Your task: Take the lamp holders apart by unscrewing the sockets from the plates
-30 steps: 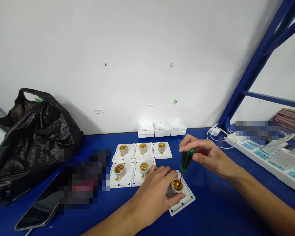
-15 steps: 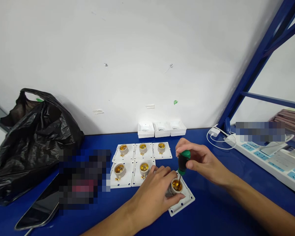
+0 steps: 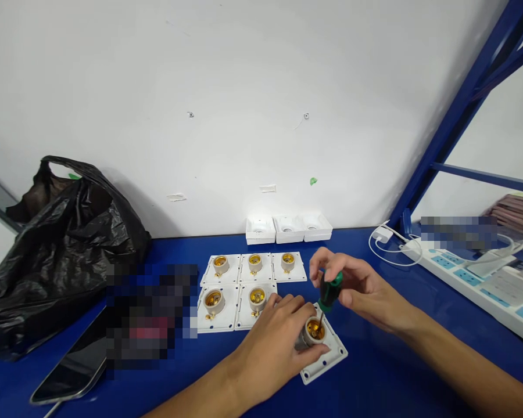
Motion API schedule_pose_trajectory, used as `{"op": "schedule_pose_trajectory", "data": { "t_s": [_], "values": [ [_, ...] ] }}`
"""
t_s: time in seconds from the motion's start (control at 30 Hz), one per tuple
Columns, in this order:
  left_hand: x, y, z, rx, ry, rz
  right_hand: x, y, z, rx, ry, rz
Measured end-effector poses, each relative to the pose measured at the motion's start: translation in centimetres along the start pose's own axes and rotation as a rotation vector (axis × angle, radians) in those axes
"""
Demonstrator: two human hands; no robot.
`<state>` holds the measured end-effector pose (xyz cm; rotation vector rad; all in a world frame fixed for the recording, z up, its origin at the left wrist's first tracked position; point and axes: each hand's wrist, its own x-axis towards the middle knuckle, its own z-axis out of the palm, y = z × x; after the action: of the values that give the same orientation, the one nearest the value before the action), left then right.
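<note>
My left hand [image 3: 273, 345] wraps round a lamp socket [image 3: 314, 332] with a brass inside, mounted on a white square plate [image 3: 331, 359] on the blue table. My right hand [image 3: 361, 287] pinches a small screwdriver with a green and black handle [image 3: 330, 290]. Its shaft points down into the socket's brass opening. Both hands are closed on what they hold.
Several finished socket plates [image 3: 253, 281] lie in rows behind my hands. Three white covers [image 3: 288, 227] stand by the wall. A black plastic bag [image 3: 56, 249] and a phone [image 3: 72, 371] are at the left. A white power strip [image 3: 483, 284] with a cable lies at the right.
My right hand has shifted a little left and lower, turning the screwdriver in the socket. My left hand has kept its hold on the socket.
</note>
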<state>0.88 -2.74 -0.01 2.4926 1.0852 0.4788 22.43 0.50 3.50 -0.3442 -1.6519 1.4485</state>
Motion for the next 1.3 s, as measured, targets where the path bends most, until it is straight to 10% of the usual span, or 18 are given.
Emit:
{"op": "schedule_pose_trajectory", "data": {
  "t_s": [1.3],
  "values": [
    [-0.32,-0.28,-0.21,-0.049,0.002,0.036,0.17,-0.61,-0.21,0.089,-0.014,0.041]
  ]
}}
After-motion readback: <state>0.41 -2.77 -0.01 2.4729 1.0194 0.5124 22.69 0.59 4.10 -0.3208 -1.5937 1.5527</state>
